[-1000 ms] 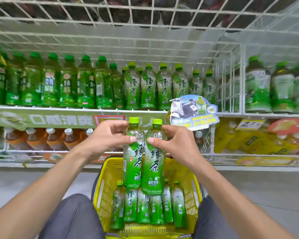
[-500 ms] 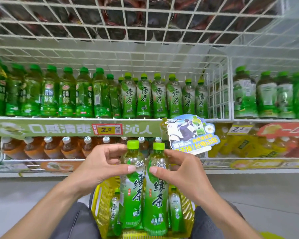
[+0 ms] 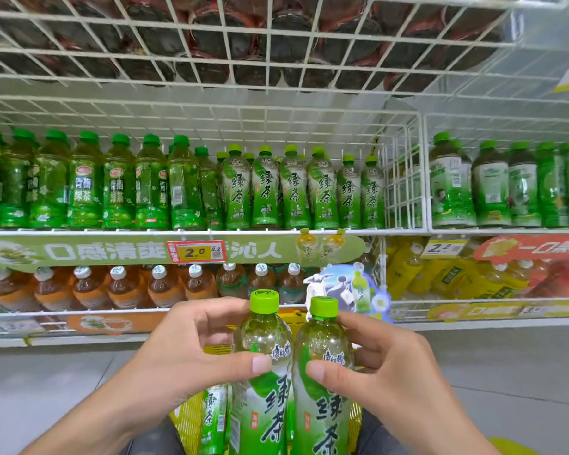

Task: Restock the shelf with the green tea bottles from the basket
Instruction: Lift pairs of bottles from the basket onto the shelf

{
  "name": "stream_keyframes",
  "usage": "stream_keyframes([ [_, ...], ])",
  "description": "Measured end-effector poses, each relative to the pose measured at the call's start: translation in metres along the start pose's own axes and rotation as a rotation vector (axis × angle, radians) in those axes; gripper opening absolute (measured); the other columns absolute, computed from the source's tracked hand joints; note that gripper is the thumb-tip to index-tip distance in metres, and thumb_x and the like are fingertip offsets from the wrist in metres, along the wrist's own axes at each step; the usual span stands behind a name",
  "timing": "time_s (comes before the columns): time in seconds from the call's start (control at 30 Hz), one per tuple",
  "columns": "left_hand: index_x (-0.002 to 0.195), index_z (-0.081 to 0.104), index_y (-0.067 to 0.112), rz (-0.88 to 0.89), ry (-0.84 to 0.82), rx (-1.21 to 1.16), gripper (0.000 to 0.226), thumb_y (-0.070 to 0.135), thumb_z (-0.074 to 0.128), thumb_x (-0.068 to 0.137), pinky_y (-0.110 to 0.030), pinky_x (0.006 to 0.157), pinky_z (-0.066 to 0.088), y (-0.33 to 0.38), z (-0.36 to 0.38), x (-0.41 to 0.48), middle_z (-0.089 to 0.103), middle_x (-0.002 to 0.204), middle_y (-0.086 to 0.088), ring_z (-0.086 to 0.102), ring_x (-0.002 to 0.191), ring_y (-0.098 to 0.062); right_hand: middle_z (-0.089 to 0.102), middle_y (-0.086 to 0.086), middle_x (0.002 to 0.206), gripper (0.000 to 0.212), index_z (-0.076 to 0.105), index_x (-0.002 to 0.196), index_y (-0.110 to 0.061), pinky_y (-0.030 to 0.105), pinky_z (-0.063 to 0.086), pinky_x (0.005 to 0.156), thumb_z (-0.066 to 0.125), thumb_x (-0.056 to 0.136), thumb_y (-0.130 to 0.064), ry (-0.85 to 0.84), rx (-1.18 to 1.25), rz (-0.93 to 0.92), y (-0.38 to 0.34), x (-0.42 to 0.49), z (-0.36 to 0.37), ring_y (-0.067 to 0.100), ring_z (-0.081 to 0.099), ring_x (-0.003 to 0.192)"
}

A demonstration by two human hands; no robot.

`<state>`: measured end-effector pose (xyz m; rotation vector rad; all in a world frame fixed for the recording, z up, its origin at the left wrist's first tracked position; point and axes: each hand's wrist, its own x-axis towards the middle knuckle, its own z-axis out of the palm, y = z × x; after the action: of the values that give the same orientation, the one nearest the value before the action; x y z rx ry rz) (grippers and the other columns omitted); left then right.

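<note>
The left hand (image 3: 178, 356) has its grip clamped on one upright green plastic tea bottle (image 3: 264, 336), the right hand (image 3: 391, 366) on the twin bottle (image 3: 324, 339); the white wire shelf (image 3: 404, 231) lies ahead and above.

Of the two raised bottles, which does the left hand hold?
The left-side bottle, its cap slightly higher, in the left hand's grip; the right hand holds the other bottle.
</note>
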<state>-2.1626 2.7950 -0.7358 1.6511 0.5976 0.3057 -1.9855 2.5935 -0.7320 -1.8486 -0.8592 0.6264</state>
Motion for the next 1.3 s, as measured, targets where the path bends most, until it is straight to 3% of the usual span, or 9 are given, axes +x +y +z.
stream_keyframes([
  [0.1, 0.121, 0.072, 0.024, 0.015, 0.019, -0.016, 0.089, 0.052, 0.098, 0.040, -0.030, 0.100, 0.049, 0.012, 0.003, 0.004, 0.072, 0.122, 0.016, 0.066, 0.118, -0.007, 0.071, -0.021, 0.117, 0.091, 0.067, 0.118, -0.054, 0.025, 0.058, 0.090, 0.085, 0.034, -0.083, 0.026, -0.026, 0.012, -0.006, 0.003, -0.013, -0.006, 0.067, 0.105],
  [0.2, 0.121, 0.071, 0.026, 0.073, 0.019, -0.001, 0.086, 0.050, 0.095, 0.042, -0.018, 0.093, 0.049, 0.034, 0.009, 0.017, 0.071, 0.122, 0.021, 0.065, 0.116, 0.001, 0.067, -0.028, 0.117, 0.095, 0.064, 0.128, -0.045, 0.018, 0.056, 0.089, 0.084, 0.042, -0.081, 0.059, -0.107, -0.073, -0.020, 0.014, -0.028, -0.014, 0.063, 0.105],
  [0.37, 0.092, 0.074, 0.034, 0.122, 0.021, -0.050, 0.042, 0.028, 0.093, 0.055, -0.019, 0.078, 0.058, 0.076, 0.021, 0.050, 0.073, 0.093, 0.032, 0.069, 0.095, 0.008, 0.064, -0.028, 0.108, 0.098, 0.065, 0.133, -0.033, 0.023, 0.058, 0.090, 0.082, 0.048, -0.076, 0.156, -0.196, -0.171, -0.042, 0.045, -0.054, -0.009, 0.066, 0.100],
  [0.5, 0.120, 0.062, 0.029, 0.201, 0.064, -0.046, 0.070, 0.026, 0.090, 0.055, -0.026, 0.070, 0.061, 0.108, 0.028, 0.086, 0.070, 0.100, 0.024, 0.071, 0.099, -0.001, 0.063, -0.023, 0.118, 0.095, 0.061, 0.139, -0.023, 0.014, 0.051, 0.090, 0.085, 0.055, -0.061, 0.168, -0.194, -0.245, -0.060, 0.079, -0.082, -0.016, 0.059, 0.101],
  [0.67, 0.128, 0.061, 0.023, 0.248, 0.085, 0.002, 0.066, 0.023, 0.090, 0.069, -0.032, 0.070, 0.064, 0.142, 0.040, 0.149, 0.065, 0.106, 0.018, 0.063, 0.100, 0.002, 0.066, -0.006, 0.131, 0.093, 0.061, 0.139, -0.016, 0.035, 0.049, 0.108, 0.084, 0.060, -0.060, 0.249, -0.222, -0.275, -0.071, 0.135, -0.115, 0.002, 0.060, 0.120],
  [0.8, 0.122, 0.063, 0.018, 0.231, 0.108, 0.012, 0.059, 0.023, 0.091, 0.071, -0.029, 0.069, 0.057, 0.158, 0.053, 0.209, 0.071, 0.109, 0.001, 0.067, 0.092, -0.009, 0.070, -0.033, 0.104, 0.069, 0.066, 0.131, -0.020, 0.025, 0.048, 0.101, 0.088, 0.072, -0.047, 0.291, -0.247, -0.279, -0.061, 0.192, -0.143, -0.018, 0.060, 0.101],
  [0.93, 0.124, 0.066, 0.013, 0.246, 0.119, 0.039, 0.067, 0.033, 0.093, 0.066, -0.027, 0.056, 0.055, 0.165, 0.070, 0.268, 0.075, 0.111, -0.007, 0.071, 0.086, -0.015, 0.065, 0.003, 0.136, 0.089, 0.059, 0.142, -0.014, 0.036, 0.045, 0.113, 0.087, 0.069, -0.056, 0.350, -0.251, -0.212, -0.046, 0.249, -0.165, 0.013, 0.059, 0.127],
  [1.1, 0.112, 0.066, 0.026, 0.253, 0.102, 0.027, 0.050, 0.031, 0.092, 0.069, -0.045, 0.076, 0.063, 0.158, 0.090, 0.316, 0.078, 0.092, 0.008, 0.074, 0.091, -0.016, 0.051, 0.008, 0.151, 0.080, 0.048, 0.149, -0.008, 0.029, 0.037, 0.113, 0.084, 0.082, -0.035, 0.315, -0.240, -0.124, -0.021, 0.288, -0.173, 0.023, 0.048, 0.139],
  [1.3, 0.140, 0.051, 0.046, 0.299, 0.026, 0.132, 0.076, 0.027, 0.088, 0.076, -0.046, 0.090, 0.060, 0.134, 0.089, 0.346, 0.047, 0.151, 0.003, 0.054, 0.129, -0.018, 0.040, 0.010, 0.159, 0.079, 0.041, 0.153, -0.008, 0.026, 0.028, 0.115, 0.077, 0.089, -0.037, 0.255, -0.345, -0.089, 0.001, 0.312, -0.172, 0.026, 0.038, 0.146],
])
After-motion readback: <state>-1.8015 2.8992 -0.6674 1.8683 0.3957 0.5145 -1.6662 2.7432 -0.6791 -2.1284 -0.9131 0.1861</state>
